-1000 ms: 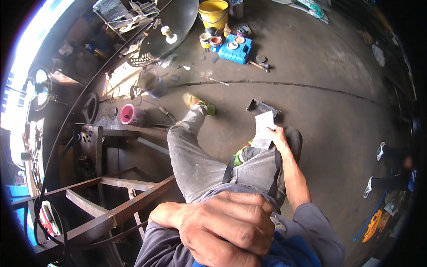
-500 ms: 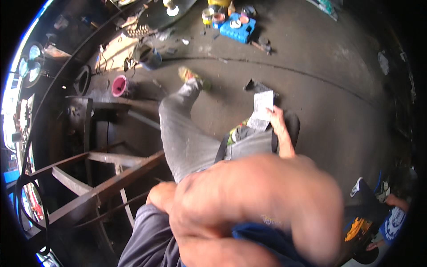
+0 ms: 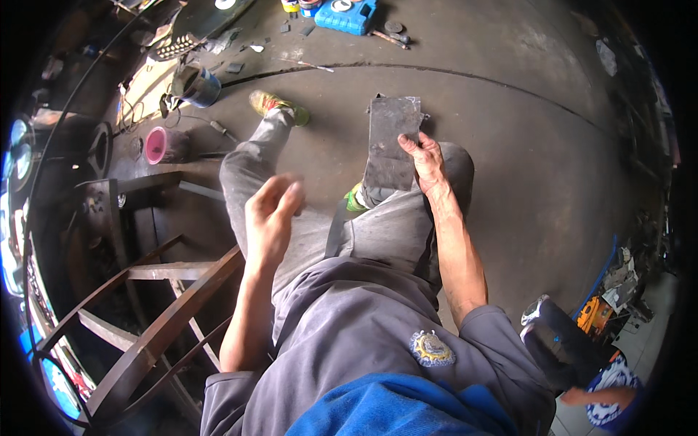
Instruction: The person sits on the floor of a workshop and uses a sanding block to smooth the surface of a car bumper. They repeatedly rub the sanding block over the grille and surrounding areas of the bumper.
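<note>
Head view, right hand: the right hand [image 3: 424, 156] is on the dark metal plate [image 3: 392, 142], fingers [image 3: 407, 139] curled over its right edge, pinching it against the raised right knee [image 3: 407, 218].
Head view, left hand: the left hand [image 3: 270, 218] hangs free over the left thigh, motion-blurred, holding nothing; fingers loosely together and slightly bent, well apart from the plate.
Plate, where it sits: propped on the knee, lower end resting on the grey trouser leg, upper end out over the concrete floor [image 3: 523, 131].
Plate, long axis: runs up and down in the picture, away from the body; the far short edge points toward the blue tool case [image 3: 349, 14] at the top.
Plate, handling: looks like flat sheet steel, so I'd judge it stiff, fairly heavy, with edges that may be sharp or rough; no flex to count on.
Plate, where to hold: the long side edges near the middle look best, with the knee carrying the weight.
Around: a pink cup [image 3: 155, 145] and a bucket [image 3: 196, 86] on the floor to the left, a rusty steel frame [image 3: 167, 320] at the lower left, another person's shoe [image 3: 536, 311] at the lower right.
</note>
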Tool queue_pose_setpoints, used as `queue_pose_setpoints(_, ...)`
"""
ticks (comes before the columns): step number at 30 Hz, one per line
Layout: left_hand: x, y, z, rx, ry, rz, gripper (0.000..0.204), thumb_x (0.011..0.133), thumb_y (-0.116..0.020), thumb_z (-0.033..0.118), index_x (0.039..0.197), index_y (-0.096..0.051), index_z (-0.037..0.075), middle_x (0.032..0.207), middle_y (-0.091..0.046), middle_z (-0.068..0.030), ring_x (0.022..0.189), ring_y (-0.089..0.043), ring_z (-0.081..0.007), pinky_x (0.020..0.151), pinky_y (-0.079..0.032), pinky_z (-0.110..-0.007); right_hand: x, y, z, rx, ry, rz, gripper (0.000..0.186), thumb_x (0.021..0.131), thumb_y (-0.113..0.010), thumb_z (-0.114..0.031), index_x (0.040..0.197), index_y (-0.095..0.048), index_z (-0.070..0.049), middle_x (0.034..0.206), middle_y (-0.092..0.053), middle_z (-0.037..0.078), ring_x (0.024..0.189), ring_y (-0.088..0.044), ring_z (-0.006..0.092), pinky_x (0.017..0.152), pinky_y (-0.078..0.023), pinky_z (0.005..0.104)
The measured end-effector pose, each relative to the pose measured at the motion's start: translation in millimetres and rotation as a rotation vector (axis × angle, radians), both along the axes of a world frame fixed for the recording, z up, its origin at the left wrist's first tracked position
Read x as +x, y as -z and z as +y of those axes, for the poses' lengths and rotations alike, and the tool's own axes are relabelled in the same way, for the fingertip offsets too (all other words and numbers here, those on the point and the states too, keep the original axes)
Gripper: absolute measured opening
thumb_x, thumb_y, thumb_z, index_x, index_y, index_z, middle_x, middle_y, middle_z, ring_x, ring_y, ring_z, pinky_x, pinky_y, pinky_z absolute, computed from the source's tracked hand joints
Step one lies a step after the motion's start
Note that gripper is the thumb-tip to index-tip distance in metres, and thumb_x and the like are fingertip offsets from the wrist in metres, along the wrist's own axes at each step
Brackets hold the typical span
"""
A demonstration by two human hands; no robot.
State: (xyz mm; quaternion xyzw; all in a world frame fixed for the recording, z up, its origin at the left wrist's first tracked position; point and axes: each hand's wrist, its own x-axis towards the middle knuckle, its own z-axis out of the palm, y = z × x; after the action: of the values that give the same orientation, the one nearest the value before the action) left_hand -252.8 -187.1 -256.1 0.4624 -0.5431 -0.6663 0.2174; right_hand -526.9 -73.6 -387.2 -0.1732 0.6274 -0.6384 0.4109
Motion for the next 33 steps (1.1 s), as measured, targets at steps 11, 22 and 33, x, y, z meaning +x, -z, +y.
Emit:
queue_pose_setpoints(11, -26.3, -111.3, 28.2, 0.123, 1.008, 1.196, 0.043, 0.087, -0.072, 0.029, 0.111, -0.061, -0.005, 0.106, -0.064, -0.0212, 0.099, -0.062, -0.0337, 0.084, -0.050, -0.039, 32.5, -38.5, -1.3, 0.213, -0.194, 0.344, 0.046, 0.079, -0.074, -0.048, 0.089, -0.072, -0.002, 0.078, -0.067, 0.002, 0.073, -0.056, 0.0117, 0.070, -0.044, 0.0284)
queue_pose_setpoints(22, -26.5, -131.1, 6.3, -0.050, 1.535, 0.998, 0.038, 0.097, -0.056, 0.029, 0.101, -0.061, -0.009, 0.085, -0.059, -0.0186, 0.075, -0.056, -0.0359, 0.071, -0.043, -0.044, 26.5, 20.9, 20.5, 0.268, -0.062, 0.100, 0.037, 0.082, -0.074, -0.035, 0.100, -0.071, -0.003, 0.090, -0.069, 0.001, 0.083, -0.059, 0.0119, 0.078, -0.046, 0.0280)
queue_pose_setpoints(33, -49.9, -173.7, 23.8, -0.059, 0.849, 1.546, 0.020, 0.091, -0.061, 0.012, 0.093, -0.065, -0.007, 0.080, -0.062, -0.0226, 0.073, -0.061, -0.0353, 0.064, -0.045, -0.047, 23.3, 45.6, 17.2, 0.207, -0.083, -0.127, 0.041, 0.084, -0.072, -0.033, 0.109, -0.065, -0.001, 0.096, -0.070, 0.005, 0.087, -0.064, 0.0158, 0.082, -0.049, 0.0300)
